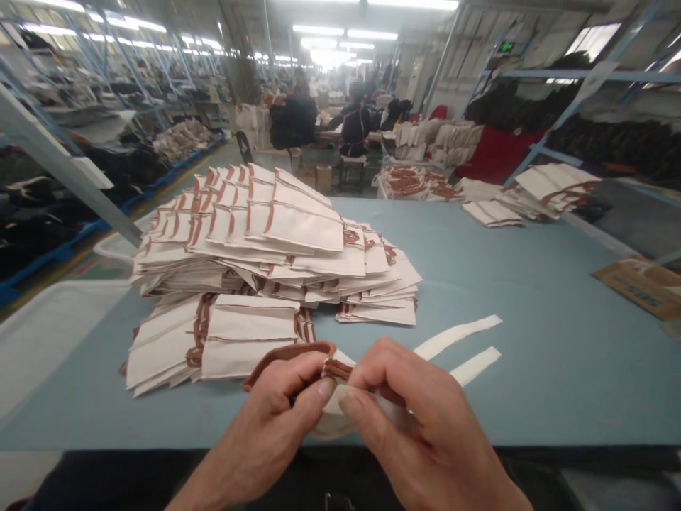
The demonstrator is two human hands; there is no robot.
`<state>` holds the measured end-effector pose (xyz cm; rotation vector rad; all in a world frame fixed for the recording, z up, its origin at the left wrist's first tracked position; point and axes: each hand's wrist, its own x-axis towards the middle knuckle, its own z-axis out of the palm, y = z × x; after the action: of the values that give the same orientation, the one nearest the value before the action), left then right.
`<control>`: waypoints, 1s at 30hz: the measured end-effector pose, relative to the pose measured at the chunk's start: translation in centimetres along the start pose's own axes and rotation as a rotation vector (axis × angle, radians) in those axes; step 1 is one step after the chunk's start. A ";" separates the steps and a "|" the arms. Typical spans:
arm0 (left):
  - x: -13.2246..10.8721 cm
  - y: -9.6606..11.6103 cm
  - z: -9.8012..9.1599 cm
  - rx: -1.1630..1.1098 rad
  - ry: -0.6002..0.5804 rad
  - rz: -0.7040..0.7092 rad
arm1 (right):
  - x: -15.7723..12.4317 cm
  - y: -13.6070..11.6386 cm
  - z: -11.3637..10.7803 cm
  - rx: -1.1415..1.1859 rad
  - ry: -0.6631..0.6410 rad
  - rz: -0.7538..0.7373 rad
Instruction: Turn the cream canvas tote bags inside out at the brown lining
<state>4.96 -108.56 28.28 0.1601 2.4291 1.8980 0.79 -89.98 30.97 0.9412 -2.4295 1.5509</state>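
Near the table's front edge, both my hands pinch a cream fabric piece with brown trim (339, 369). My left hand (290, 401) is closed on its left side, thumb against the folded brown edge. A brown band (290, 355) loops out behind those fingers. Close beside it, my right hand (412, 419) grips the cream part (338, 401) between thumb and fingers. Two pale strips (462, 333) lie on the table beyond my right hand; their near ends are hidden behind it, so I cannot tell whether they join the held piece.
A large heap of cream fabric pieces with brown edges (298, 220) covers the table's left half, with smaller stacks (250, 333) in front. More pieces (547, 188) lie at the far right, near a cardboard piece (643, 284). Beyond the blue-green table (532, 298), a person (355, 124) sits.
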 end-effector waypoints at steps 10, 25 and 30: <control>0.5 -0.5 0.2 -0.149 -0.080 -0.056 | 0.3 1.3 0.9 -0.029 0.011 0.134; 1.0 -1.0 0.4 -0.293 -0.113 -0.081 | -0.1 2.2 0.7 0.071 -0.017 0.123; 1.2 -1.3 0.5 -0.278 -0.111 -0.089 | -0.1 2.7 1.3 -0.014 0.014 0.111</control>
<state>3.71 -108.28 26.90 0.1371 2.0417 2.0983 -0.34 -90.24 28.23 0.8036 -2.5195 1.5666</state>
